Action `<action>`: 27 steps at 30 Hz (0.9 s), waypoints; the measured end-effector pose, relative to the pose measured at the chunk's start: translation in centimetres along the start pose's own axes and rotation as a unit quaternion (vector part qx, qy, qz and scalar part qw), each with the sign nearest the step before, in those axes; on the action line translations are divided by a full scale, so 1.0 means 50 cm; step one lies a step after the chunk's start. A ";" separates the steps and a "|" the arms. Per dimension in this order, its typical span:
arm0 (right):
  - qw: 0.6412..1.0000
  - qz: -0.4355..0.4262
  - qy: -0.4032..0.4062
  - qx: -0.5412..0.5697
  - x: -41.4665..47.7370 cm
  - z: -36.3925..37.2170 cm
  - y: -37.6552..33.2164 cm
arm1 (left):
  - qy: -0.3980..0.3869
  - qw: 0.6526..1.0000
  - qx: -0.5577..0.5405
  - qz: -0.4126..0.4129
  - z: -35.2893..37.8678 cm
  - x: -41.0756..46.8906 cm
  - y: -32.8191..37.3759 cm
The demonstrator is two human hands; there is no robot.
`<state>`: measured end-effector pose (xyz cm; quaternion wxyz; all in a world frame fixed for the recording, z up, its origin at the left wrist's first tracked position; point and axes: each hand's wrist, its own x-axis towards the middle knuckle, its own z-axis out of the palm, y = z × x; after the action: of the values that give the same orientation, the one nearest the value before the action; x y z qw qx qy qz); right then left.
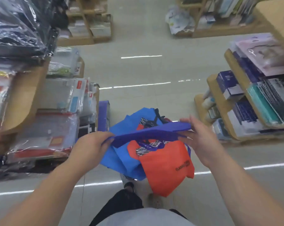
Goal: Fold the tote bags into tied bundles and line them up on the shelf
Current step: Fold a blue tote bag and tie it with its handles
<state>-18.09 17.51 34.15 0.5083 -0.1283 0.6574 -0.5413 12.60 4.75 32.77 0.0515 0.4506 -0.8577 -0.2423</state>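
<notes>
Centre frame: a purple bag (147, 133) above a bright blue bag (121, 159) and an orange-red bag (167, 170) with dark print; the floor (138, 70) is pale beige.

We stand in a shop aisle, its glossy tiled floor (138, 70) flanked by tiered wooden shelves (219, 101) stacked with boxed goods (229, 85), and plastic-wrapped packets (62, 95) crowding the racks across that floor.

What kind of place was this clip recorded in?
Most likely a shop aisle, perhaps stationery or household goods: stepped wooden display shelves on both sides, stacks of plastic-wrapped packaged goods, and a glossy tiled floor between them.
</notes>
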 end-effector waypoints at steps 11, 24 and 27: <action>0.898 -0.257 -0.184 -0.306 -0.146 0.277 0.004 | 0.088 0.970 -0.128 -0.186 -0.171 -0.367 -0.048; 0.815 -0.370 -0.331 -0.298 -0.435 0.960 0.119 | 0.263 0.880 -0.280 -0.281 -0.411 -0.831 -0.407; 0.806 -0.387 -0.352 -0.276 -0.515 1.124 0.144 | 0.296 0.874 -0.261 -0.284 -0.490 -0.924 -0.513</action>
<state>41.61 6.12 47.49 0.3966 -0.6884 0.4509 -0.4067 66.49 20.33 48.40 0.3473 0.6955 -0.5432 -0.3170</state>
